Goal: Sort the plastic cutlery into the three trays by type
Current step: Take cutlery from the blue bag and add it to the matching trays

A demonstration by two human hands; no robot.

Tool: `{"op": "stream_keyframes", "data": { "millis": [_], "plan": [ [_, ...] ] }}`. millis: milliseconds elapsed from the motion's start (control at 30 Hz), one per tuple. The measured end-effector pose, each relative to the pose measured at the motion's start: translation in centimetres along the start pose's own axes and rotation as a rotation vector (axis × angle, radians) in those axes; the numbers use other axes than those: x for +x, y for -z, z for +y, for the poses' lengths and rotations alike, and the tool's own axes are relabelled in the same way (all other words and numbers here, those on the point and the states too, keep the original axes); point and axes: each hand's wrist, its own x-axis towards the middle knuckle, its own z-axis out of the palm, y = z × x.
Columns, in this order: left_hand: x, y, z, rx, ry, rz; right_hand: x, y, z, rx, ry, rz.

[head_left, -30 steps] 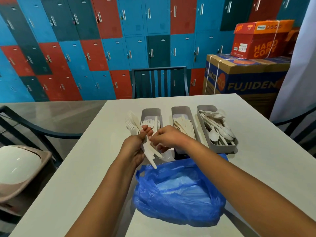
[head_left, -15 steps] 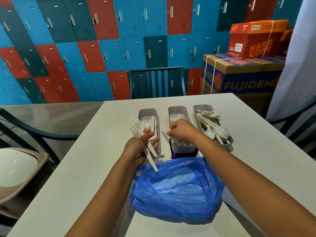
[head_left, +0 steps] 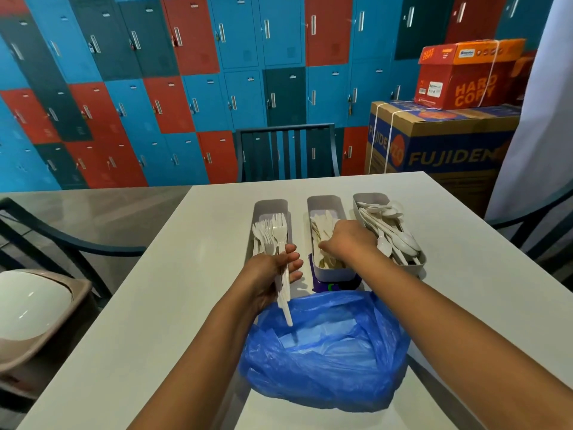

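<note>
Head view: my left hand grips a bundle of forks over the left tray near the counter's far edge; my right hand, its fingers hidden, reaches into the middle tray of knives. Next, I judge, the forks go down.

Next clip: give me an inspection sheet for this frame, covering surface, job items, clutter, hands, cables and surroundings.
Surface: white table, bare apart from the items below.
Job's things: three grey trays in a row; left tray under the held forks, middle tray holds knives, right tray holds spoons.
Clutter: blue bag at the near edge; a dark item partly hidden under the middle tray.
Hands: left hand grips a bundle of forks; right hand is in the middle tray, what it holds is hidden.
Cables: nothing seen.
Surroundings: lockers, a chair, stacked boxes, a bin on the left.
</note>
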Motion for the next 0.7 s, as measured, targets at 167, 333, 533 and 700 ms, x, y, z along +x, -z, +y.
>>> {"op": "stream_keyframes", "data": {
  "millis": [167, 333, 533, 700],
  "plan": [
    [0.2, -0.5, -0.2, -0.040, -0.033, 0.003, -1.3, 0.0, -0.8, 0.137, 0.087, 0.050],
    [0.4, -0.7, -0.2, -0.093, -0.072, 0.071, -3.1, 0.7, -1.7, 0.498, 0.174, -0.304],
    [0.1, -0.8, -0.3, -0.143, -0.080, 0.092, -4.4, -0.3, -1.7, 0.688, 0.226, -0.425],
    [0.2, -0.8, -0.4, -0.094, -0.071, 0.098, -4.5, -0.8, -2.0, 0.697, 0.238, -0.380]
  ]
}}
